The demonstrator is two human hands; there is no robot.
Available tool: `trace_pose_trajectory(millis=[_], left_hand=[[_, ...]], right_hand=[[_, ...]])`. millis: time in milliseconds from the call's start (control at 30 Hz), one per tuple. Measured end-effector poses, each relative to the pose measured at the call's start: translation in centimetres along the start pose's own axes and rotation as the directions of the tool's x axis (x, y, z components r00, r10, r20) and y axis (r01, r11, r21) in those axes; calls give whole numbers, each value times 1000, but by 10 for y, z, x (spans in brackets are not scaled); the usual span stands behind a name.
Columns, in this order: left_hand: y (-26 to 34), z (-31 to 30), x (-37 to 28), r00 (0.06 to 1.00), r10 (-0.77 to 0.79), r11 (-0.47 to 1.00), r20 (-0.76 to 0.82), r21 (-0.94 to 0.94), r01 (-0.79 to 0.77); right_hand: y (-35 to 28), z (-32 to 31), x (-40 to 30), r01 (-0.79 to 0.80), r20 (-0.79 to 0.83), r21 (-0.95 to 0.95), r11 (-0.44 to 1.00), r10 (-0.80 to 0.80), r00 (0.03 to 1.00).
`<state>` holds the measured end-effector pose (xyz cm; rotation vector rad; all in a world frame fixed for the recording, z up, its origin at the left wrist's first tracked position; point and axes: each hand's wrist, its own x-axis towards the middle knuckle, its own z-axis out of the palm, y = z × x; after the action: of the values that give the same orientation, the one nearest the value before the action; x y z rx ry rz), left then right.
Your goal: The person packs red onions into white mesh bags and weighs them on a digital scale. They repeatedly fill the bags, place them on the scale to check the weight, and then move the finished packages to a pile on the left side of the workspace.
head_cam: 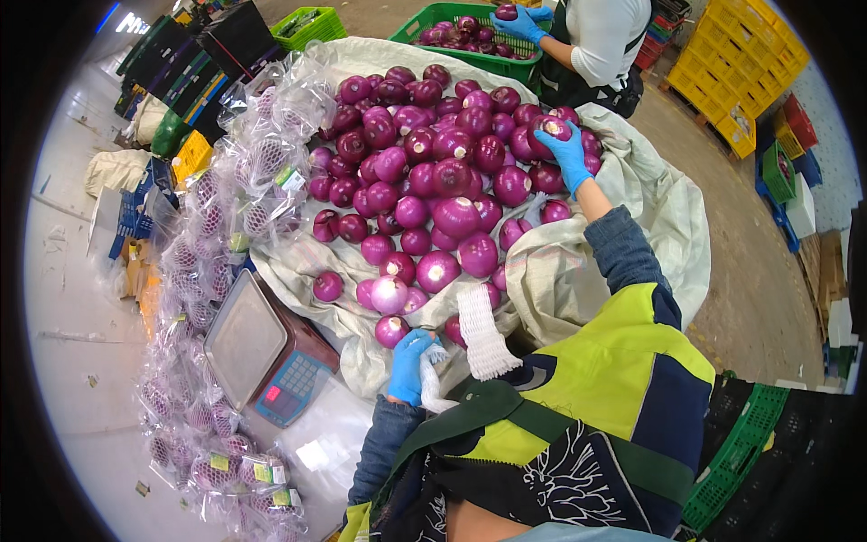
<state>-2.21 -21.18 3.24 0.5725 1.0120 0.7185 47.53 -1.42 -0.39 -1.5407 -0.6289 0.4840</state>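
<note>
My right hand (pixel 570 157), in a blue glove, grips a large red onion (pixel 550 128) at the right edge of a heap of red onions (pixel 433 159). The heap lies on a pale woven plastic sheet (pixel 630 176). Close to my body, my gloved left hand (pixel 408 366) is closed around a bunched white foam net sleeve (pixel 431 379). A single onion (pixel 391 331) lies just above that hand. Another white foam net sleeve (pixel 484 332) lies flat to the right of it, near my chest.
A digital scale (pixel 247 339) stands left of my left hand, beside clear plastic bags (pixel 332 413). Bagged, netted onions (pixel 196 271) line the left side. Across the heap, a person (pixel 596 54) in blue gloves holds an onion over a green crate (pixel 433 13). Yellow crates (pixel 738 61) stand far right.
</note>
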Motion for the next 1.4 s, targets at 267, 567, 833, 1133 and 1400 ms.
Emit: trace_pose_trajectory(millis=[267, 567, 833, 1133, 1400], left_hand=[[-35, -21, -1, 1000, 24, 995, -3, 92, -24], [-17, -8, -15, 991, -23, 999, -133, -41, 17], [36, 21, -24, 854, 509, 857, -106, 152, -492], [63, -46, -52, 677, 717, 670, -164, 429, -605], [62, -53, -64, 886, 464, 860, 11, 236, -453]], right_hand=[[-7, -12, -8, 73, -23, -574, 816, -105, 994], [-18, -41, -106, 272, 33, -296, 916, -275, 961], [-89, 38, -391, -358, 913, 34, 933, 117, 392], [-115, 66, -419, -362, 911, 76, 929, 82, 403], [-105, 78, -444, -481, 943, -12, 877, 170, 285]])
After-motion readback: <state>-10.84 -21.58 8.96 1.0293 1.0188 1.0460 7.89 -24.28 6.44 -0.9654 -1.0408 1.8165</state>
